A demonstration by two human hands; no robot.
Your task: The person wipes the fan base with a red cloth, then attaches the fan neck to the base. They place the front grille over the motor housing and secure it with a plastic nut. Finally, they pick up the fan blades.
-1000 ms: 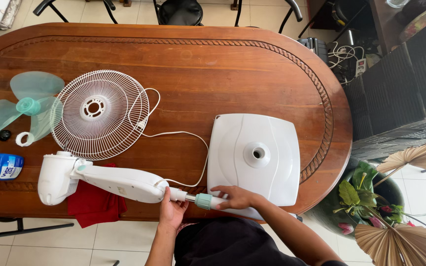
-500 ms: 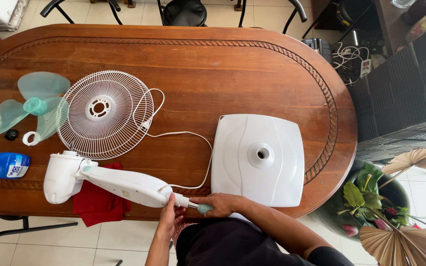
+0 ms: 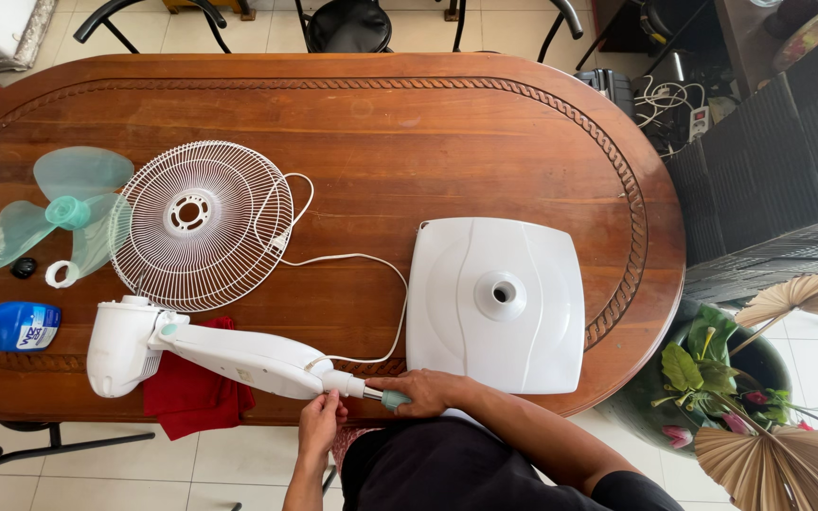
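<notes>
Hands: right hand (image 3: 425, 390) is wrapped over the pale green plastic collar (image 3: 392, 399) at the pole end of the white plastic fan neck with motor housing (image 3: 229, 355); left hand (image 3: 319, 423) pinches the underside of the neck's narrow end, fingers curled up to it.
Fan neck: lies slanted along the near edge of the oval dark wooden surface (image 3: 485, 132), motor head to the left over a crumpled red cloth (image 3: 191, 393), pole end jutting past the rim toward the person.
Doing it well: judging by the grip, the collar is being worked on the pole; the left hand should brace the neck firmly so only the collar turns, and the pole should stay in line with the neck.
Edges: both hands sit right at the surface's rim, and the cloth hangs partly over it; the neck's weight rests at the motor end, so a slip could tip the pole end off.
Nearby: square white plastic fan base (image 3: 496, 305) lies just right of the hands; thin white power cord (image 3: 371, 284) loops between base and round white wire grille (image 3: 201, 225).
Open room: far half of the surface is bare wood; teal translucent blade (image 3: 63, 218) and blue spray bottle (image 3: 11, 324) crowd the left end.
</notes>
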